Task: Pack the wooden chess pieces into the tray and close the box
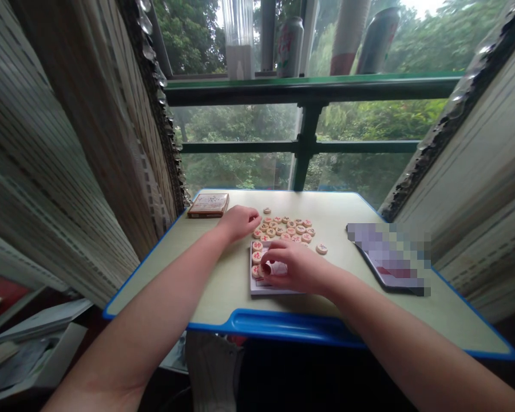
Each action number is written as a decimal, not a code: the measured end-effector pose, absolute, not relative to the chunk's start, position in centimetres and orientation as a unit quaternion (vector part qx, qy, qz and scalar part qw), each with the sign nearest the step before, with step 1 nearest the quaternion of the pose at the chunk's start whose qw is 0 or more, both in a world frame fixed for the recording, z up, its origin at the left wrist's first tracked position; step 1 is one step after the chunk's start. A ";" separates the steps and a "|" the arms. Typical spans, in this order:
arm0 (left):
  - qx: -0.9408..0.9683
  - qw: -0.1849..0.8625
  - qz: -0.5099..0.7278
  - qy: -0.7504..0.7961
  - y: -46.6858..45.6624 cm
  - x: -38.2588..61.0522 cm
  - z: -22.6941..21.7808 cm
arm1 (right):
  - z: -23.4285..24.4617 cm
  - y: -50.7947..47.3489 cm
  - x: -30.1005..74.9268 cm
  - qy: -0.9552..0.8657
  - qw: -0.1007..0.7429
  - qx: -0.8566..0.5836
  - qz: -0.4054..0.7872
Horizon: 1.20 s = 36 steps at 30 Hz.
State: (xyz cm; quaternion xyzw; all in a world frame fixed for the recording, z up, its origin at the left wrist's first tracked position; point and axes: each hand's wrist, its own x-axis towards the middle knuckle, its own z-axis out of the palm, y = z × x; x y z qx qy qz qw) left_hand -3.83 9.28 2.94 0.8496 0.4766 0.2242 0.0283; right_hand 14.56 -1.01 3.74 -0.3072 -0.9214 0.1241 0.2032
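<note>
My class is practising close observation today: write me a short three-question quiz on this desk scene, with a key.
1. True or false: the left hand lies beside the loose round pieces.
2. Which hand is over the white tray? A left, B right, C neither.
3. Fill in: the brown box lies at the far ____ corner of the table.
Key: 1 true; 2 B, the right hand; 3 left.
</note>
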 end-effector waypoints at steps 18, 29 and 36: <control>0.862 -0.028 0.175 0.475 9.2 -4.3 3.4 | 2.5 -1.0 13.6 -0.929 0.255 -0.262 0.061; 0.869 -0.020 0.167 0.465 9.0 -4.1 3.6 | 2.9 -1.1 13.5 -0.934 0.240 -0.260 0.045; 0.869 -0.032 0.149 0.471 9.0 -4.0 3.6 | 2.9 -1.1 13.5 -0.932 0.240 -0.265 0.061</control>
